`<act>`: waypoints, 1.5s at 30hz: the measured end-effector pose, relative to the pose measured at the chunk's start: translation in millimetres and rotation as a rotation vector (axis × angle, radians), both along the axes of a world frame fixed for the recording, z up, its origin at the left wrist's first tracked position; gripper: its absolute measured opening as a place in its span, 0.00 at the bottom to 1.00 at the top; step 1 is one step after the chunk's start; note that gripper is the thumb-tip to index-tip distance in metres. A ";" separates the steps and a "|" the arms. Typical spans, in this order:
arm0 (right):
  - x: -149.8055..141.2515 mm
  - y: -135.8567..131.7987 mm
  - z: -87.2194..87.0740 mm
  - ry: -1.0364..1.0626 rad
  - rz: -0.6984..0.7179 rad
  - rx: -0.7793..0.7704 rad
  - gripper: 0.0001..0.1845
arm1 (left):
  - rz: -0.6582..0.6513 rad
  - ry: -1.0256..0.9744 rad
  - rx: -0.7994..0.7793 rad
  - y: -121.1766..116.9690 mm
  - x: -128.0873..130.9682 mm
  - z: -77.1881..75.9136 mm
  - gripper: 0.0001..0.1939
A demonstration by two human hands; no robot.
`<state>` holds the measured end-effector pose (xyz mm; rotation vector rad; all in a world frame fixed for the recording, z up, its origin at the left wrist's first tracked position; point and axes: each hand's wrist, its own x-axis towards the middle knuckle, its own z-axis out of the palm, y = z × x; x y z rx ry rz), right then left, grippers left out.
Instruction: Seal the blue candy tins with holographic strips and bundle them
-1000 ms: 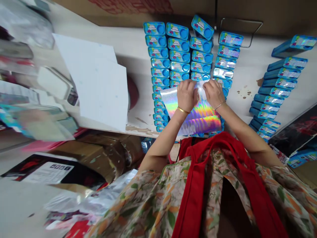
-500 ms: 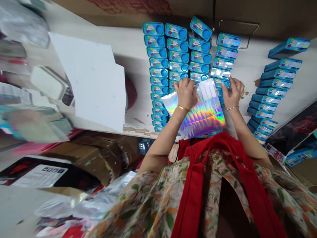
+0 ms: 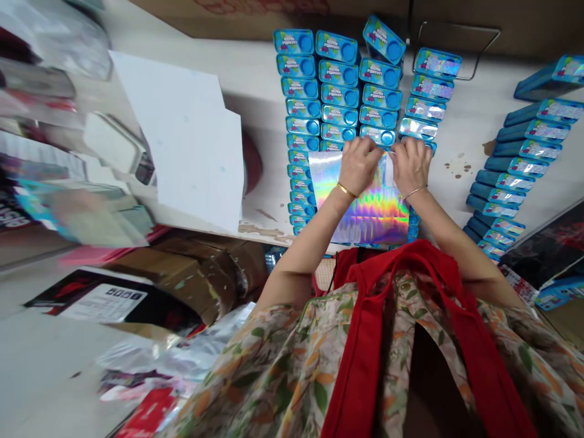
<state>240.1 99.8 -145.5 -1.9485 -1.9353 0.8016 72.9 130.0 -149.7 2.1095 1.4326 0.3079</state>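
A shiny holographic sticker sheet (image 3: 365, 210) lies over the near rows of blue tins (image 3: 337, 97) on the white table (image 3: 260, 91). My left hand (image 3: 360, 165) grips the sheet's far edge, fingers curled. My right hand (image 3: 410, 165) is beside it, its fingers pinched at the same edge on what looks like a small sticker strip. The fingertips of both hands nearly meet. Tins in the right-hand column (image 3: 426, 88) carry holographic labels on their lids.
More labelled blue tins (image 3: 515, 164) stand in a slanted row at the right. White paper sheets (image 3: 191, 146) overhang the table's left edge. Cardboard boxes (image 3: 201, 274) and plastic wrapping sit on the floor at the left. A wire frame (image 3: 460, 36) stands at the back.
My right hand has come back from the labelled tins at the right to the sheet's far edge, beside my left hand. The sheet has swung round square to me.
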 end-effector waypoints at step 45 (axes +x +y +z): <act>76.5 -28.2 -51.8 0.490 -0.545 0.159 0.30 | 0.508 -0.192 -0.009 -14.7 101.9 -7.9 0.11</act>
